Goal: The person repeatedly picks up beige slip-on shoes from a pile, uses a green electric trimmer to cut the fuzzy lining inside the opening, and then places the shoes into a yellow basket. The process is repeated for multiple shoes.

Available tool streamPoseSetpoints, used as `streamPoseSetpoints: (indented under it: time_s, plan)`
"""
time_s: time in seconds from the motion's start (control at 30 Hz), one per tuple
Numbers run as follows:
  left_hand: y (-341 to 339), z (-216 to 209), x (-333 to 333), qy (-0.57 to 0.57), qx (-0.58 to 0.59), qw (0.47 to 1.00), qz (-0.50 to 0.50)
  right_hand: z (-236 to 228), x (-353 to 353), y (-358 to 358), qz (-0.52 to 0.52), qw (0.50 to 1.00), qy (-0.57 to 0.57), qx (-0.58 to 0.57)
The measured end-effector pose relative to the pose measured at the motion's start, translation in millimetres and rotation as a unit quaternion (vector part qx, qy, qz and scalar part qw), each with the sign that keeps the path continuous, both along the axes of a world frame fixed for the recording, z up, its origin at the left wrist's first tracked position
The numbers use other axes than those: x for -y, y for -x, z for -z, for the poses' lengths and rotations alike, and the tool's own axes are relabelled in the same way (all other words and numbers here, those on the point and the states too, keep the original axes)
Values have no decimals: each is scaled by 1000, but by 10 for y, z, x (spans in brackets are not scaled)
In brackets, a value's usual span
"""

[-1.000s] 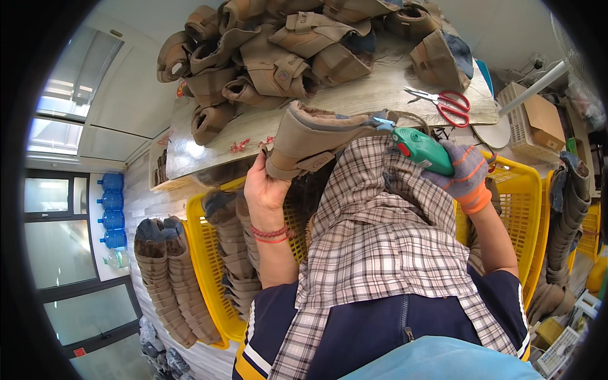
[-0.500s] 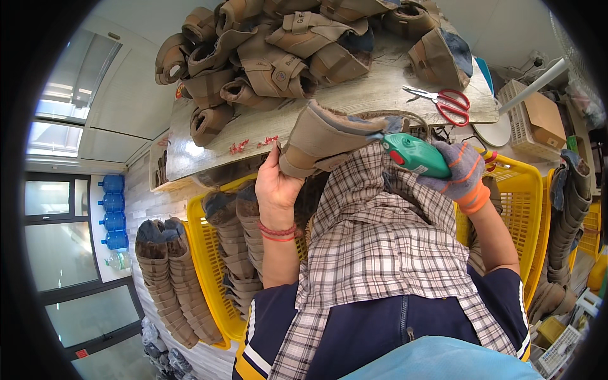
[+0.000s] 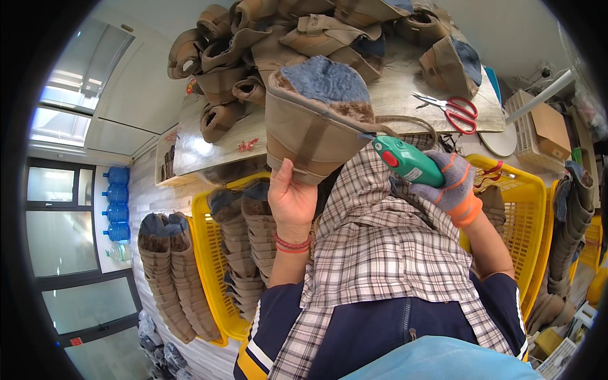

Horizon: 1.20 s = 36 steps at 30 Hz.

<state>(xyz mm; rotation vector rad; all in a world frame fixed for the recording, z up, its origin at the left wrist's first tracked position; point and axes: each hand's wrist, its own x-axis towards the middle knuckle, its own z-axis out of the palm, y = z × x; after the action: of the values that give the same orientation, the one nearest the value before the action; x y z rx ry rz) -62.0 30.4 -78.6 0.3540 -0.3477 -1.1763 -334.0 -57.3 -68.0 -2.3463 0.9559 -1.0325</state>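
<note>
My left hand (image 3: 292, 197) is bare, with red cords round the wrist. It grips the lower edge of a brown shoe upper (image 3: 308, 140), lined with blue and brown fleece and held up over the table's front edge. A grey and orange glove covers my right hand (image 3: 451, 183). That hand is wrapped round a green handheld electric cutter (image 3: 413, 163) with a red button. The cutter's tip meets the right edge of the upper, where a narrow strip (image 3: 408, 119) loops away. How far the blade reaches into the edge is hidden.
Many brown shoe uppers (image 3: 218, 85) are heaped on the pale table (image 3: 209, 153). Red-handled scissors (image 3: 459, 115) lie at its right. Yellow baskets (image 3: 209, 253) stand either side of me; stacked uppers (image 3: 180, 278) lean outside the left one. Blue water bottles (image 3: 116, 213) line the left wall.
The upper has turned in my left hand, so its wide side and blue lining now show. The cutter has tilted and shifted slightly left at the upper's edge.
</note>
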Motion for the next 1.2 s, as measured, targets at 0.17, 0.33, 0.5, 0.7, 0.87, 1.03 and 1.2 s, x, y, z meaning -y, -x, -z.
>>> streamPoseSetpoints:
  time_s: [0.17, 0.33, 0.5, 0.7, 0.87, 1.03, 1.2]
  plan:
    - [83, 47, -14, 55, 123, 991, -22, 7, -42, -110, -13, 997, -60, 54]
    - [225, 89, 4, 41, 234, 970, -59, 12, -35, -211, -9, 993, -80, 92]
    - [197, 252, 1, -17, 455, 882, -121, 6, -12, -266, 4, 991, -79, 103]
    - [165, 404, 85, -38, 657, 727, -195, -19, -11, -301, 27, 990, -90, 108]
    - [173, 381, 155, 20, 796, 549, -254, 50, 14, -311, 42, 976, -149, 154]
    - [195, 401, 142, 7, 848, 467, -251, -106, -40, -341, 58, 948, -246, 193]
    - [183, 441, 104, 20, 865, 435, -249, -144, -45, -308, 64, 939, -272, 199]
